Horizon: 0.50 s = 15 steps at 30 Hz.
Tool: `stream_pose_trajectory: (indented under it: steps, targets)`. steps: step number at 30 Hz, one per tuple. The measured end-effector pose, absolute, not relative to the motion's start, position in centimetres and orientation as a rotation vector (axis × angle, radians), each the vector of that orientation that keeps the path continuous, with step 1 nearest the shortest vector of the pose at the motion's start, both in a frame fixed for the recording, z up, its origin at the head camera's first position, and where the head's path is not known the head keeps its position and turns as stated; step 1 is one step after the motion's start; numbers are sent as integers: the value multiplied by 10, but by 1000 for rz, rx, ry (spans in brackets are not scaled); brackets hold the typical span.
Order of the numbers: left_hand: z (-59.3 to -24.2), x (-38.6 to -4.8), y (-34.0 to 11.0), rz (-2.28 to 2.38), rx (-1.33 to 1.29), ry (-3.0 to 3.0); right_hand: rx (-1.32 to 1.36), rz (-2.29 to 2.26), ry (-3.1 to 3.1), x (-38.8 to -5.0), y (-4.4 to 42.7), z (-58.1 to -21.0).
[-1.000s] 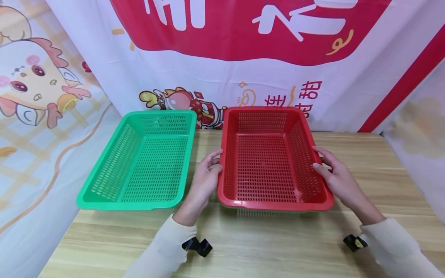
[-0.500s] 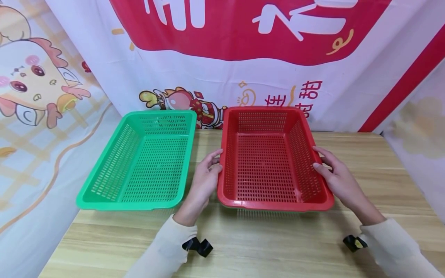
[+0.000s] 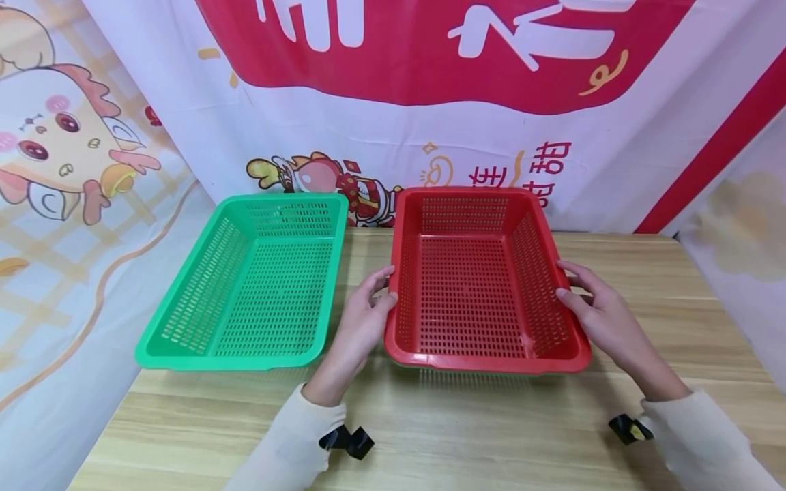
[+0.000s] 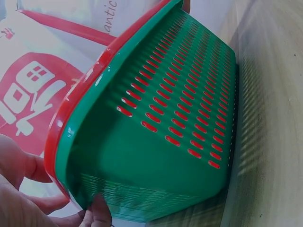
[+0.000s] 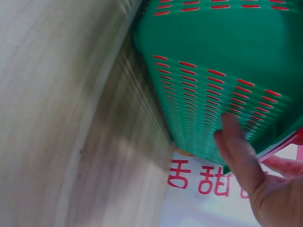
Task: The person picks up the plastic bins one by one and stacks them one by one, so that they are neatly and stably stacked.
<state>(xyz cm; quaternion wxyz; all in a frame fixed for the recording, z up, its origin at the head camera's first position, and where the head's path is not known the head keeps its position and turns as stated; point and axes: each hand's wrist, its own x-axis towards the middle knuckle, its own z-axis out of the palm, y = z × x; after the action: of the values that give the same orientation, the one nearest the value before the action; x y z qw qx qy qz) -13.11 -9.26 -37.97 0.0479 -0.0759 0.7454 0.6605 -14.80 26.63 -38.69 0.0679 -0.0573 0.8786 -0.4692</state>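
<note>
A red perforated plastic basket [image 3: 485, 363] stands right of centre in the head view. Both wrist views reveal that it nests inside a green basket [image 4: 128, 146], whose slots show red through them. My left hand [image 3: 362, 317] grips the left rim of this stack, thumb at the top edge and fingers reaching below. On the opposite side, my right hand [image 3: 608, 327] holds the right rim, with fingers [image 5: 234, 137] under it against the green outer wall. The baskets' bottom meets or nearly meets the table. Nothing lies in the red basket.
A second green basket [image 3: 227, 361] stands on the table to the left, a narrow gap from the stack. The wooden table [image 3: 467, 436] ends at a printed cloth backdrop [image 3: 393, 129] behind, with cloth [image 3: 67, 273] on the left side too.
Both hands have shifted very slightly, and the left thumb lies a little further over the rim. The baskets look essentially where they were.
</note>
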Motion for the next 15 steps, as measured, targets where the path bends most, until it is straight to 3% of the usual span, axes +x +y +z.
stream_pose_trajectory:
  steps: [15]
  targets:
    - [-362,-113,-107,1810,-118,2487,-265,-1331,2916,-139,255,-369]
